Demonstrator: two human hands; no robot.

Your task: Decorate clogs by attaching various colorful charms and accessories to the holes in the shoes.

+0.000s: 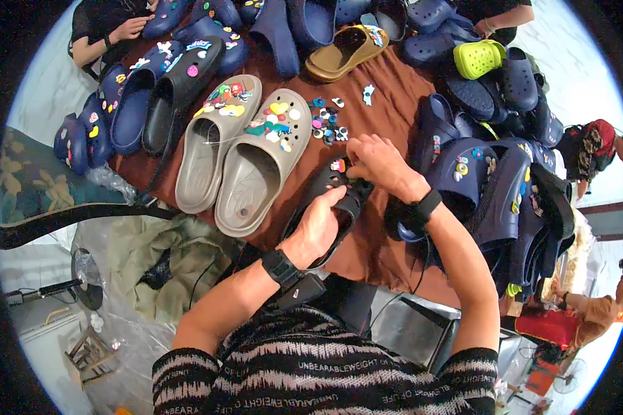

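A black clog (331,181) lies at the near edge of the brown cloth, partly covered by my hands. My left hand (311,228) grips its side, thumb laid over the upper. At the toe, the fingers of my right hand (381,164) are bent and pressed together against the upper; anything between them is hidden. One small colourful charm (338,166) sits on the toe beside these fingers. Just beyond the clog is a cluster of loose small charms (327,126), mostly dark and white. To the left stand two grey clogs (246,183) covered with bright charms.
Navy clogs (457,176) are piled along the right, with a lime-green clog (479,59) among them. More navy clogs (135,107) and a tan clog (346,54) line the left and far side. Other people's hands (129,29) reach in at the far edge of the brown cloth (387,259).
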